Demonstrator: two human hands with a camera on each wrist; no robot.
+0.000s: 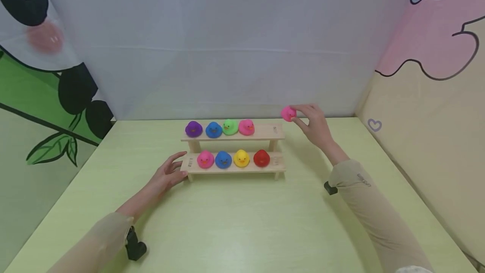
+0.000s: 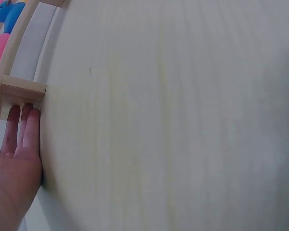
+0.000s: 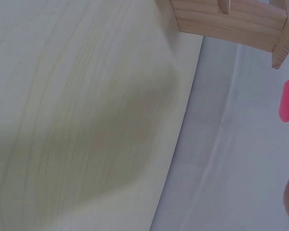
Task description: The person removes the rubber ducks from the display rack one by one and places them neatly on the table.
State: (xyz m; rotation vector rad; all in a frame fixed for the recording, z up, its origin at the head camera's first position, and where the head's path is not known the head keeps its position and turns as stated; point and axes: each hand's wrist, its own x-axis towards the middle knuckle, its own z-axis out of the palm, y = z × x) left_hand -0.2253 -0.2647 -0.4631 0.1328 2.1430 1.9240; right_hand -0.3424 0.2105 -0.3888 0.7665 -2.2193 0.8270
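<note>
A: Where is the pink duck [image 1: 286,113], please?

B: It is in the air, a little right of the centre of the frame, just beside the right end of the upper shelf [image 1: 267,131] and apart from it. The right hand [image 1: 317,127] pinches it between thumb and fingers, so the gap there is only as wide as the toy.

A: And the left hand [image 1: 166,176]?

B: It is left of the centre. Its fingers are rather straight and spread, and they touch the left end of the lower shelf [image 1: 279,162] of the wooden rack [image 1: 273,145]. How firmly they press, I cannot tell.

A: What stands on the rack?

B: Above, from the left: a purple duck [image 1: 193,129], a blue duck [image 1: 214,130], a green duck [image 1: 230,127] and another pink duck [image 1: 246,127]. Below: one more pink duck [image 1: 205,159], a second blue duck [image 1: 223,160], a yellow duck [image 1: 241,158] and a red duck [image 1: 261,158]. The rack stands on the counter [image 1: 235,222].

A: How does such a toy handle?

B: I judge it light and soft, perhaps rubber, not fragile. A gentle pinch at the sides of the round body is enough; a hard squeeze could deform it. The right wrist view shows only its edge, so the exact contact is probably there, but not sure.
</note>
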